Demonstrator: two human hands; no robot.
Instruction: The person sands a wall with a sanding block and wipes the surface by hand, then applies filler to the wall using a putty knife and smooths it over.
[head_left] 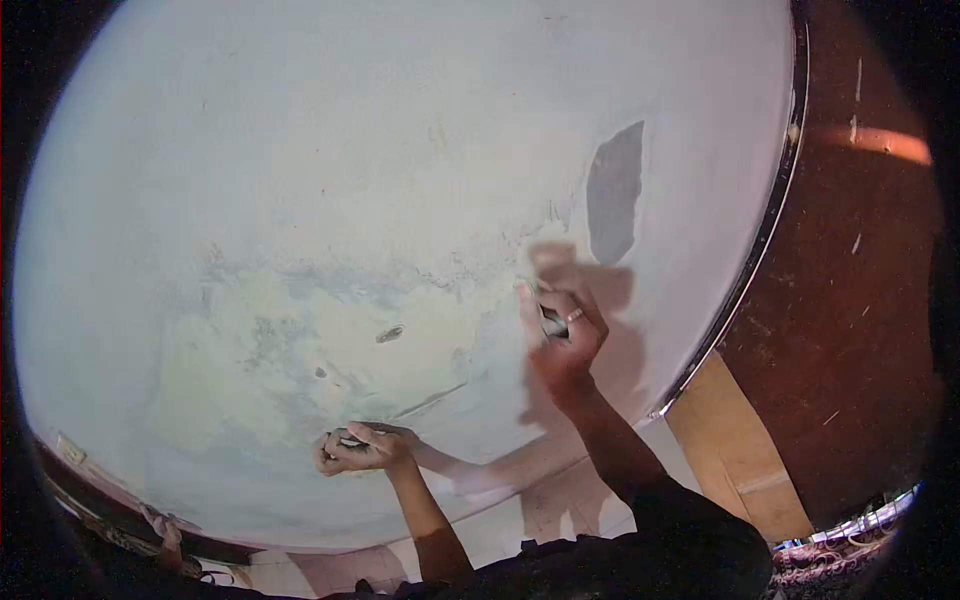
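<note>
A large pale wall (350, 150) with patches of yellowish-green filler fills most of the view. My right hand (565, 325) is raised against it, right of the middle, with its fingers curled round a small object I cannot make out; a ring shows on one finger. Lower and to the left, my left hand (362, 447) is held near the wall's lower part, its fingers curled round something dark and too small to name. Between and above the hands, a small dark hole (390, 333) shows in the filler. A grey patch (615, 192) lies above my right hand.
A dark reddish-brown panel (850, 300) stands at the right, past a black edge strip (770, 215). Below it is a tan board (740, 450). Another person's hand (168, 535) shows at the lower left. White tiles (560, 500) are visible along the bottom.
</note>
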